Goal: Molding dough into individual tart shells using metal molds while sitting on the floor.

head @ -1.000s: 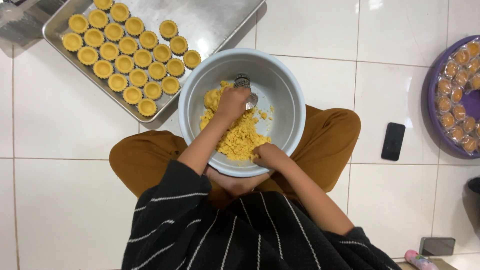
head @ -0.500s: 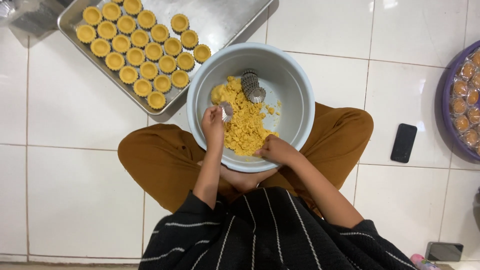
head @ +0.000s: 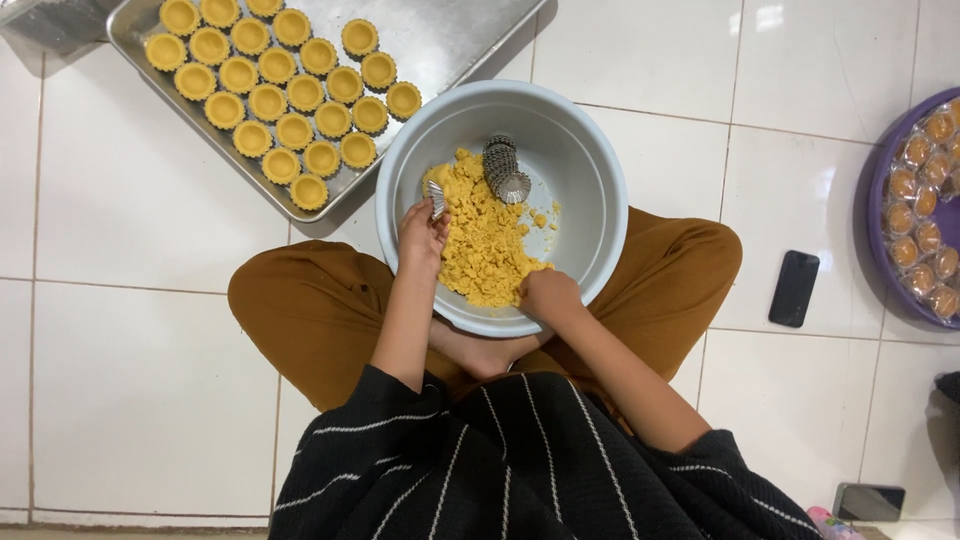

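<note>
A pale grey bowl (head: 603, 190) sits in my lap with crumbly yellow dough (head: 488, 245) in it and a short stack of fluted metal tart moulds (head: 505, 168) lying on its side. My left hand (head: 420, 240) is at the bowl's left side and holds one small metal mould (head: 437, 199) between its fingertips. At the bowl's near edge, my right hand (head: 548, 296) has its fingers curled into the dough.
A metal baking tray (head: 450, 40) with several dough-lined tart shells (head: 285, 100) lies on the white tiled floor at the upper left. A purple tray (head: 878, 210) of filled tarts is at the right edge. A dark phone (head: 795, 288) lies beside my right knee.
My left hand has drawn back from the stack of moulds to the bowl's left side with one mould in it. My right hand has stayed at the near edge of the dough.
</note>
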